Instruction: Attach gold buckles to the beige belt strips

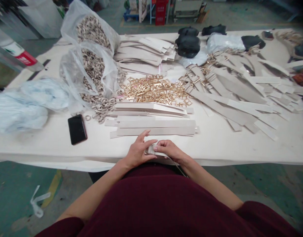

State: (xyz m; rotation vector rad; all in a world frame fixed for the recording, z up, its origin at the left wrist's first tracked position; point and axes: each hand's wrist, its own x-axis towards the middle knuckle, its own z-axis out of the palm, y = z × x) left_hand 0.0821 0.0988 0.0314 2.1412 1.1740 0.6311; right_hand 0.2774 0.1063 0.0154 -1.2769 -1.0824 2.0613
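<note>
At the table's front edge, my right hand [170,149] pinches a pale strip [163,154] between thumb and fingers; the strip's tail hangs down past the wrist. My left hand [141,149] is around the strip's other end, thumb and fingers curved about it. Small details between the fingers are too blurred to tell. Just beyond the hands lie stacked pale strips [156,123]. Behind these is a heap of gold buckles [153,89]. Small beige loops [99,107] spill out of a plastic bag to the left.
A black phone [77,129] lies left of the hands. Plastic bags [33,102] are at the far left. Many loose strips [235,92] cover the right side. Black bundles [188,42] and more strips [146,51] lie at the back. A bottle [23,56] leans in at upper left.
</note>
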